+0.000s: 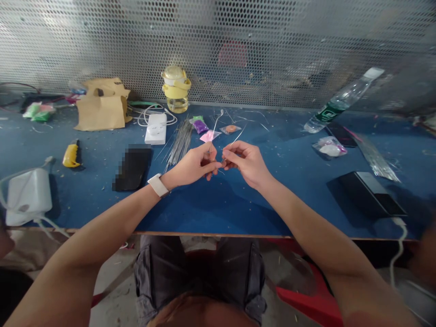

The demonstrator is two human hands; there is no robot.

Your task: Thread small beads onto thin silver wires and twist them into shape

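Note:
My left hand (196, 164) and my right hand (245, 162) meet over the middle of the blue table (211, 204), fingertips almost touching. Both are pinched on thin silver wires (238, 136) that stick up and away from the fingers. A white watch band sits on my left wrist. Just beyond my hands lies a bundle of silver wires (180, 141), with small bags of purple (200, 125), pink (209, 136) and orange (230, 129) material next to it.
A white power strip (156, 128), brown paper bag (101, 108) and yellow jar (176, 88) stand at the back. A black phone (132, 167), yellow cutter (71, 156) and white charger (27, 196) lie left. A plastic bottle (340, 101) and black box (371, 194) lie right.

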